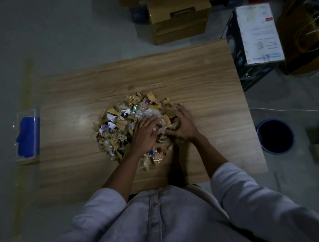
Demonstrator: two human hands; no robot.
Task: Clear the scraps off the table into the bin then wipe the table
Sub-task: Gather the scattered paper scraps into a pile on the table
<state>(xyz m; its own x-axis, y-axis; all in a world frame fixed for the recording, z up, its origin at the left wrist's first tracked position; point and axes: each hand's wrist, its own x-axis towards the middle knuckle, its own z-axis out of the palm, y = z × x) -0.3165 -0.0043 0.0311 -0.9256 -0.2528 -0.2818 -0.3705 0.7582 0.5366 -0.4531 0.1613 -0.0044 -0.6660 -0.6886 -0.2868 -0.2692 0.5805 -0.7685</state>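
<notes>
There is only one view, from a camera worn on the head. It looks steeply down and forward, close above the wooden table (189, 77), which fills the middle. The wide lens bends the edges, and the dim light probably hides detail on the floor around.
</notes>
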